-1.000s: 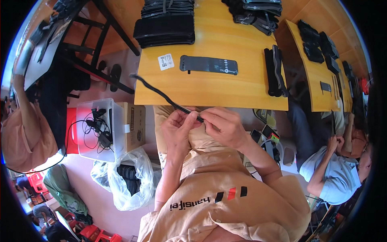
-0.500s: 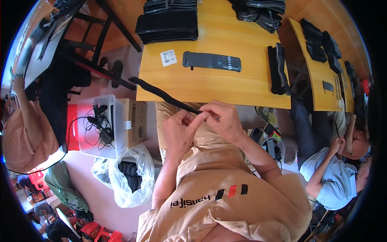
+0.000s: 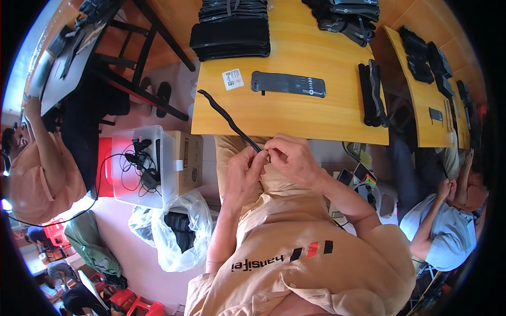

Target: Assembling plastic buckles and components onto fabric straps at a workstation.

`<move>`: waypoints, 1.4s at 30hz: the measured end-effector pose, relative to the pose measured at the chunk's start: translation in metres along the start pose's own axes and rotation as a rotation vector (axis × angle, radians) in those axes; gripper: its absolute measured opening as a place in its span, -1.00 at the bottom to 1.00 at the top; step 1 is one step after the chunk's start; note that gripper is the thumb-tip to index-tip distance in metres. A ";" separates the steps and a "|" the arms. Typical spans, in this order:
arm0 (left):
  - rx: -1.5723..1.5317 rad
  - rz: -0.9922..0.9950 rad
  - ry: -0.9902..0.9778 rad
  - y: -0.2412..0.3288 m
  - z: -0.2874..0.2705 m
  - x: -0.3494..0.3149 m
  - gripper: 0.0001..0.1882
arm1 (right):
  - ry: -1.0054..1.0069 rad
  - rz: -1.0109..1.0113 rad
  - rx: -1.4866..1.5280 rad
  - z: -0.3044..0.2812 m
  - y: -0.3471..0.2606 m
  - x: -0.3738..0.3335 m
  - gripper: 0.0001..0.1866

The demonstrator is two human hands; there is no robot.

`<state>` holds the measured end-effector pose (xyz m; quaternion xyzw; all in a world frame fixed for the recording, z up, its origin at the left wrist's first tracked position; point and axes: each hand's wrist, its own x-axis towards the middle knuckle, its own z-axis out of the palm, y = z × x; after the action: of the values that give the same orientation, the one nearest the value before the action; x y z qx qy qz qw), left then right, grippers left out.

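Observation:
A long, narrow black fabric strap (image 3: 227, 119) slants from over the table's near left corner down to my lap. Its near end is pinched between the fingers of my left hand (image 3: 245, 171) and my right hand (image 3: 291, 159). The two hands meet just in front of the table edge; their fingertips partly hide that end. On the wooden table (image 3: 295, 118) beyond them lies a flat dark grey band (image 3: 289, 84) with pale markings at its right end. A small white printed label (image 3: 233, 79) is left of the band.
Stacked black fabric pieces (image 3: 229, 39) fill the table's far left, and more bundles (image 3: 348, 23) its far right. Dark straps (image 3: 371, 95) lie along the right edge. A clear bin with cables (image 3: 132, 189), a cardboard box (image 3: 188, 163) and a plastic bag (image 3: 153, 231) stand left. Other people sit on both sides.
The strap's free end has swung rightward, from beyond the table's left edge to over the table, and the strap now hangs steeper. Both hands still pinch its near end. The whole view has shifted slightly.

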<state>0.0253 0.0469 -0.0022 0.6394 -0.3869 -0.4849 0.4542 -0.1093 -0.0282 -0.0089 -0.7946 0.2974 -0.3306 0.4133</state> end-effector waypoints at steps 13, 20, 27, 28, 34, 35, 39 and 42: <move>-0.270 0.006 0.030 0.008 -0.013 -0.008 -0.69 | -0.200 -0.001 0.266 -0.009 -0.020 0.015 -0.86; -0.382 -0.017 -0.062 0.019 -0.017 -0.021 -0.70 | -0.277 -0.156 0.221 -0.010 -0.030 0.009 -0.90; -0.718 0.072 -0.253 0.013 -0.016 -0.035 -0.76 | -0.583 0.456 1.122 -0.019 -0.035 0.004 -0.86; -0.821 0.094 -0.319 0.014 -0.015 -0.037 -0.76 | -0.588 0.456 1.121 -0.018 -0.034 0.003 -0.86; -0.361 -0.006 -0.039 0.017 -0.015 -0.022 -0.66 | -0.310 0.361 0.898 -0.007 -0.031 0.003 -0.83; -0.268 0.040 -0.061 0.016 -0.016 -0.022 -0.66 | -0.308 0.361 0.897 -0.008 -0.032 0.003 -0.83; -0.149 -0.074 -0.057 0.031 -0.019 -0.024 -0.67 | -0.477 0.557 1.076 -0.012 -0.024 0.008 -0.85; -0.216 -0.047 -0.144 0.025 -0.026 -0.024 -0.66 | -0.505 0.676 1.273 -0.013 -0.023 0.008 -0.88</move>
<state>0.0436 0.0679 0.0311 0.5591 -0.3489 -0.5790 0.4800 -0.1096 -0.0294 0.0189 -0.3203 0.1730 -0.1019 0.9258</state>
